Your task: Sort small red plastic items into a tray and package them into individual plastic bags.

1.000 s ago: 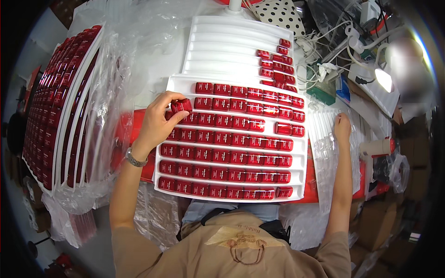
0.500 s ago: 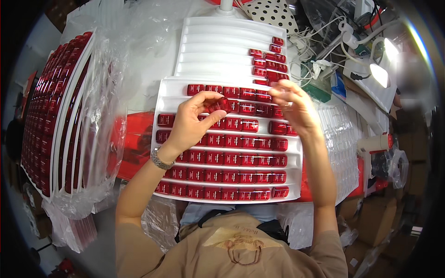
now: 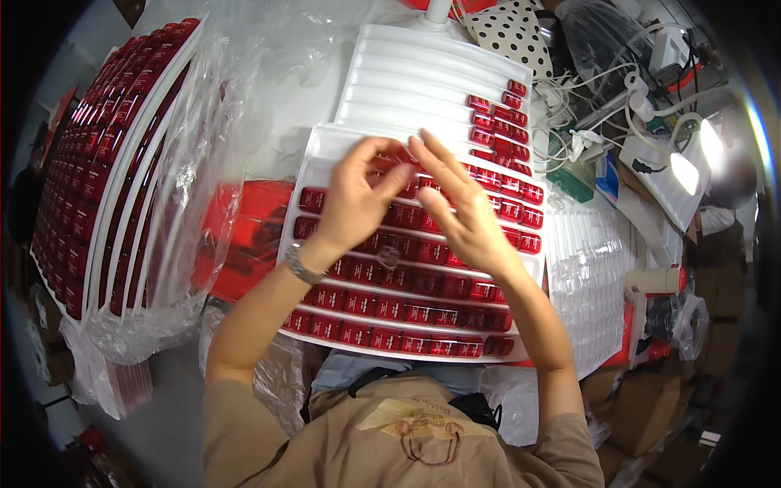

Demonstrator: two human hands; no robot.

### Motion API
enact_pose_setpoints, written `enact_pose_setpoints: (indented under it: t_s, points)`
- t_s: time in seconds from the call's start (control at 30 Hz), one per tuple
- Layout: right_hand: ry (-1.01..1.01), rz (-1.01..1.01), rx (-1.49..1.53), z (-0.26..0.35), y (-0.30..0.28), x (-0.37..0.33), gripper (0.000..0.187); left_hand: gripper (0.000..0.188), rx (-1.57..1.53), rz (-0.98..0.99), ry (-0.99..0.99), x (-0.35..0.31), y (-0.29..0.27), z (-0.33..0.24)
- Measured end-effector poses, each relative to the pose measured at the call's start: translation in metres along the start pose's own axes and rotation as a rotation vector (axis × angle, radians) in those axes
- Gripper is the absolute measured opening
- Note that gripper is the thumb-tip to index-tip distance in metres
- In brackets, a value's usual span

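Observation:
My left hand point(image 3: 358, 199), with a metal-band watch point(image 3: 303, 264) on its wrist, is over the near white ribbed tray point(image 3: 327, 146). Its thumb and fingers close round a small red bottle point(image 3: 400, 156), mostly covered by the fingers. Up against it comes my right hand point(image 3: 462, 213), fingers stretched out and thumb apart, its fingertips beside the bottle. Rows of red bottles with pale print point(image 3: 370, 302) lie in the tray's grooves beneath both hands. A small clear round piece point(image 3: 389, 256), blurred, shows over one row below my left hand.
Behind lies a second white tray point(image 3: 399, 69), with red bottles point(image 3: 496, 122) at its right end. Plastic-wrapped stacked trays of red bottles point(image 3: 89, 179) stand at left. On the right are clear moulded plastic trays point(image 3: 587, 281), tangled white cables point(image 3: 561, 106) and a lit lamp point(image 3: 683, 172).
My right hand has moved left and down to meet my left hand. My left hand still holds the red bottle, now more covered. The view has shifted slightly.

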State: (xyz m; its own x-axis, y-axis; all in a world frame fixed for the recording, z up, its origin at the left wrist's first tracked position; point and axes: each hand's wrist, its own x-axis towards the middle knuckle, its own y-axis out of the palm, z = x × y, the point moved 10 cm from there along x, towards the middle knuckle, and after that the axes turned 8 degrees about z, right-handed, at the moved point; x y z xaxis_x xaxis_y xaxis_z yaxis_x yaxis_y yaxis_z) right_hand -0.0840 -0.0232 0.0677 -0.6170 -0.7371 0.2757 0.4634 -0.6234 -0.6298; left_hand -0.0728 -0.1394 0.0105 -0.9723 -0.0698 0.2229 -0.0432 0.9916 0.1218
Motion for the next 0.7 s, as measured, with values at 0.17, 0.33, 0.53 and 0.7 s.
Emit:
enact_pose_setpoints:
  t_s: [0.17,0.33,0.53,0.7]
  points:
    - [0.168,0.192,-0.223,-0.014,0.000,-0.017,0.040,0.025,1.114,0.101,0.169,0.017,-0.057,-0.025]
    - [-0.219,0.393,-0.374,0.035,0.102,-0.035,0.039,0.030,1.048,0.272,0.019,0.031,-0.052,0.011]
    - [-0.129,0.389,-0.006,0.019,0.086,-0.032,0.017,0.028,1.126,0.316,0.088,-0.029,-0.056,-0.019]
    - [0.349,0.055,0.714,-0.031,0.042,-0.018,0.010,0.025,1.030,0.282,0.086,-0.043,-0.066,-0.022]
